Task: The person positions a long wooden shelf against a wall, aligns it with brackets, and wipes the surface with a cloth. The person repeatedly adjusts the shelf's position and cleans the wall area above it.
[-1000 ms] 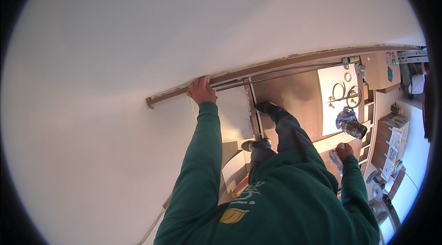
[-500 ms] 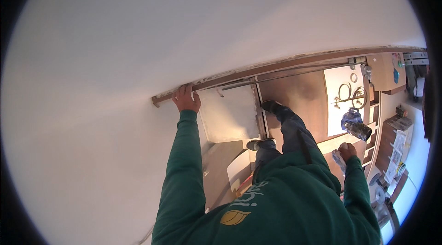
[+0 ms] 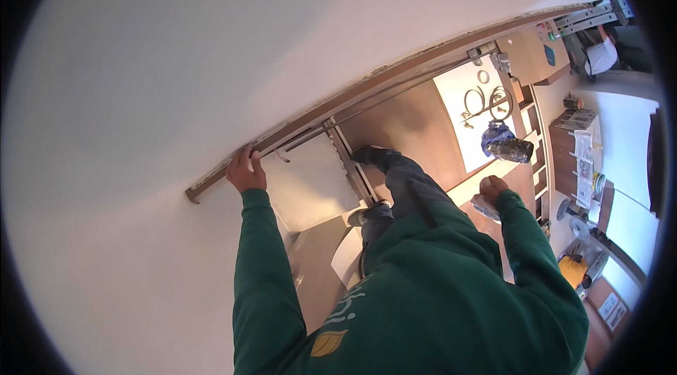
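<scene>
My left hand (image 3: 247, 172) is closed over the edge of a long brown wooden rail (image 3: 374, 84), near its left end. The rail runs along the white surface, slanting up to the right, and its upper edge looks rough and scuffed. Below, on the right, my right hand (image 3: 496, 186) is closed on a crumpled pale thing (image 3: 485, 207), partly hidden by the fingers; I cannot make out whether it is cloth or plastic. A small pinkish hook-like piece (image 3: 283, 156) hangs just right of my left hand.
My feet stand beside a metal bar (image 3: 350, 163) on brown boards. To the right, a white sheet (image 3: 458, 128) bears coiled rings (image 3: 501, 102) and a blue bag (image 3: 496, 134). Beyond are a cardboard box (image 3: 529, 58), a ladder (image 3: 585, 20) and a person in white (image 3: 601, 56).
The view has swung, so the rail slants more steeply and more of the room at the right shows. My left hand still holds the rail, and my right hand keeps the pale thing.
</scene>
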A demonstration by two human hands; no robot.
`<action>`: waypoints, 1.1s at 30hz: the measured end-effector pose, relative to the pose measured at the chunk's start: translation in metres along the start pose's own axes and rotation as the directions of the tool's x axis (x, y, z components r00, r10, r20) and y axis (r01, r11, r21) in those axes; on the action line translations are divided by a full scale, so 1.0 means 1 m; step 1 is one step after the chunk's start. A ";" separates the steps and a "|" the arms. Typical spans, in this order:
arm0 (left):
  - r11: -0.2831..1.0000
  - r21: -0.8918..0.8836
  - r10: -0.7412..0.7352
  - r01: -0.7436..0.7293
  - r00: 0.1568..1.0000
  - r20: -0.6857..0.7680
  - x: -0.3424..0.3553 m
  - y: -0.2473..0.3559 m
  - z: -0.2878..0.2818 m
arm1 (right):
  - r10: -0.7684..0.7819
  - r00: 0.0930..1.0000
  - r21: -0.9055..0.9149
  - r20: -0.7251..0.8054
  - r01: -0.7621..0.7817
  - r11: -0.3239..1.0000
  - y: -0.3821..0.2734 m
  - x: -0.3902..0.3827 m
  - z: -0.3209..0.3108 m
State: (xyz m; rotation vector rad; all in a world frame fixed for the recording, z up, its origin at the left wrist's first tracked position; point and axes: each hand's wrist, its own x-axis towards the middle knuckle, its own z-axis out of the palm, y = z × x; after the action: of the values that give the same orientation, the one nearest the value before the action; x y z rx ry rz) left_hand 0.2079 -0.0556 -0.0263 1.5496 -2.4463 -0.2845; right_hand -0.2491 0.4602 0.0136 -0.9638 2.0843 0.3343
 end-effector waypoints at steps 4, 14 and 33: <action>0.995 0.085 -0.052 0.050 0.998 0.019 0.003 0.007 0.003 | 0.099 0.982 0.134 0.159 -0.121 0.984 -0.002 0.004 -0.011; 0.926 0.327 -0.212 0.187 0.977 0.039 0.006 0.005 -0.024 | 0.518 0.851 0.327 0.082 -0.514 0.793 -0.022 -0.007 -0.041; 0.972 0.028 0.236 -0.235 0.970 -0.058 0.011 0.098 0.011 | -0.143 0.973 0.738 -0.179 0.229 0.634 -0.100 0.055 -0.100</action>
State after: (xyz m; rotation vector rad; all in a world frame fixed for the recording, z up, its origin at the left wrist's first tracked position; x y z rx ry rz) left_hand 0.1160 -0.0241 -0.0082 1.2380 -2.5596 -0.1671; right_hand -0.2528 0.3119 0.0454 -0.6557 1.8938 -0.6882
